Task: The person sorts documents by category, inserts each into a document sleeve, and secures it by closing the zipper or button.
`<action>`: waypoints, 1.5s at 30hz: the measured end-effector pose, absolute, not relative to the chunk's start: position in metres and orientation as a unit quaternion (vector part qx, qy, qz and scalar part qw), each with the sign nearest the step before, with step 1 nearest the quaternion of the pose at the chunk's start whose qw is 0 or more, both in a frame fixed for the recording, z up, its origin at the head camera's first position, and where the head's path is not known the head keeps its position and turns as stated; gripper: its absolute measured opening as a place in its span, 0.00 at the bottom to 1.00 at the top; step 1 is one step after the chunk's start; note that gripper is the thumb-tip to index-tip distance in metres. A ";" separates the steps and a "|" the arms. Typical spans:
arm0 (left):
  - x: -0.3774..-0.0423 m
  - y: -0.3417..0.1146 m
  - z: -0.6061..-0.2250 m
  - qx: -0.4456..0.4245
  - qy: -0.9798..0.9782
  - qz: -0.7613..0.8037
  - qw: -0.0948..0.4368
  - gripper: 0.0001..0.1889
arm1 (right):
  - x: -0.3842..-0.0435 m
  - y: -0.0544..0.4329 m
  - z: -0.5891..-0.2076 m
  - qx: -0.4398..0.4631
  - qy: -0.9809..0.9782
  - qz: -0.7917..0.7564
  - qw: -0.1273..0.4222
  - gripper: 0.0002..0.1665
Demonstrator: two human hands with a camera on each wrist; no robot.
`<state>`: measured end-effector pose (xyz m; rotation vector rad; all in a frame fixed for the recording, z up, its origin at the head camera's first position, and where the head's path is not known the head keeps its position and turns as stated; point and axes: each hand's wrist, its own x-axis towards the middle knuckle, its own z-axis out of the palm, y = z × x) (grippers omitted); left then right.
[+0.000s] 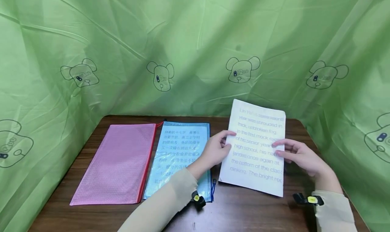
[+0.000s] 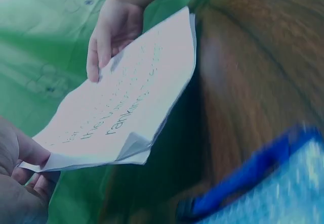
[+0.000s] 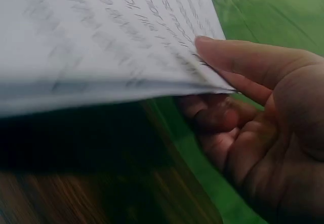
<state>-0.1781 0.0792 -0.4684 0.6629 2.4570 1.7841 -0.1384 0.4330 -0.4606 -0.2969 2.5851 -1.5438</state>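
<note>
Pinching the left edge of the printed sheets (image 1: 250,151), thumb above and fingers beneath, the left hand (image 1: 215,148) is sharing the load with the right hand (image 1: 300,156), which is gripping the opposite edge likewise. The sheets are hanging tilted over the bench (image 1: 250,210), right of the blue pouch (image 1: 176,132). Both hands are bearing only on the sides, so the layers could be sliding out of line should either pinch be loosening. Near the left hand, a lower corner (image 2: 134,145) is curling; bumping it could be setting a crease. The left sleeve (image 1: 170,200) is covering part of the blue pouch in the head view, so low movement could be dragging that pouch or snagging its zip pull (image 1: 213,186). Farther left, the pink pouch (image 1: 118,164) is lying flat.
</note>
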 end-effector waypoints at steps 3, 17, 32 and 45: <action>-0.180 0.060 -0.469 0.190 0.782 0.594 0.012 0.25 | -0.142 0.409 -0.458 -0.099 0.846 -0.522 0.040 0.19; -0.176 -0.021 -0.467 0.130 0.771 0.623 -0.018 0.17 | -0.149 0.320 -0.461 -0.104 0.831 -0.541 -0.077 0.12; -0.173 -0.063 -0.462 0.111 0.722 0.682 -0.047 0.18 | -0.162 0.264 -0.438 -0.091 0.782 -0.617 -0.008 0.16; -0.170 -0.077 -0.472 0.123 0.744 0.654 -0.069 0.17 | -0.177 0.251 -0.467 -0.071 0.764 -0.642 0.003 0.14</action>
